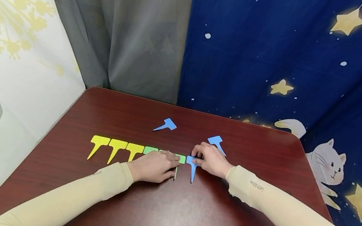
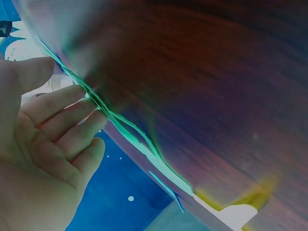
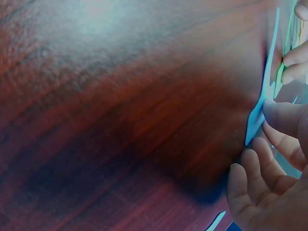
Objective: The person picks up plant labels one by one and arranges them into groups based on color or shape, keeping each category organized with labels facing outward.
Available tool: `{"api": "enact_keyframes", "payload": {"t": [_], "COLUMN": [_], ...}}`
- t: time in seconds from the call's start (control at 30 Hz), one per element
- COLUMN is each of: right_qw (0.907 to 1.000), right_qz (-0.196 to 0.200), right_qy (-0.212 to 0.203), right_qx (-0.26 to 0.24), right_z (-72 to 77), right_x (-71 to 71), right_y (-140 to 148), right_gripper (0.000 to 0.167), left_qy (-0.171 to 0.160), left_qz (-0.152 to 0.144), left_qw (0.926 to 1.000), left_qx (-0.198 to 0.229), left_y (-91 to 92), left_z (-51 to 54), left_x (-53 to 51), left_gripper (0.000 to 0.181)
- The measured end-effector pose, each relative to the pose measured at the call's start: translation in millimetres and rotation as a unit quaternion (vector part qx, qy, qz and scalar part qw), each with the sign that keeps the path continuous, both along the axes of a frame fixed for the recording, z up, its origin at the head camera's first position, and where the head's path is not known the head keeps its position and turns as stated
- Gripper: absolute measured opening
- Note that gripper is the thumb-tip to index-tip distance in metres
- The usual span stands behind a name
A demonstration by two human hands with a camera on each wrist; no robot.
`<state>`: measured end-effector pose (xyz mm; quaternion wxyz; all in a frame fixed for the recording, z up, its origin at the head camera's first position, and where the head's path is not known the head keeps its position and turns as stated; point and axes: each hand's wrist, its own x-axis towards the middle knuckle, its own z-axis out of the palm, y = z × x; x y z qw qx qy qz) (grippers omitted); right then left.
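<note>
A row of T-shaped plant labels lies on the table, with heads side by side and stems toward me. Three are yellow, the leftmost yellow label [image 1: 100, 140] being uncovered. Next to them are green labels, partly hidden under my left hand [image 1: 153, 166], whose fingertips rest on the rightmost green label [image 1: 182, 159]. My right hand [image 1: 212, 160] pinches the head of a blue label [image 1: 192, 172] between thumb and finger, just right of the green ones. In the right wrist view, the thumb lies on that blue label [image 3: 256, 120].
Farther back lie two more blue labels, one loose blue label [image 1: 167, 124] at the middle and another blue label [image 1: 216, 142] just beyond my right hand. The dark red-brown table [image 1: 125, 112] ends at a grey curtain [image 1: 146, 37] and a blue starry curtain [image 1: 245, 60].
</note>
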<state>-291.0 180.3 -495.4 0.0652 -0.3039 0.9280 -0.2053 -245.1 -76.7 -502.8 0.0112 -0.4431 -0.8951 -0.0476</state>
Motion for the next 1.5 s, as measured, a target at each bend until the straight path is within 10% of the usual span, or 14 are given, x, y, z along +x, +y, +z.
{"api": "enact_keyframes", "payload": {"t": [0.7, 1.5], "right_qw": [0.9999, 0.9901], "right_qz": [0.008, -0.137], "right_qy": [0.001, -0.021], "right_qx": [-0.010, -0.021], "right_z": [-2.0, 10.9], "right_x": [-1.5, -78.1], "right_y": [1.5, -87.7], "right_gripper": [0.010, 0.031], "left_qy": [-0.003, -0.023], "left_qz": [-0.005, 0.085], "left_qw": [1.0000, 0.9959], "left_qx": [-0.004, 0.020], "left_y": [-4.5, -67.9], "left_z": [1.0, 12.8], "left_x": [1.8, 15.3], "left_gripper": [0.045, 0.058]}}
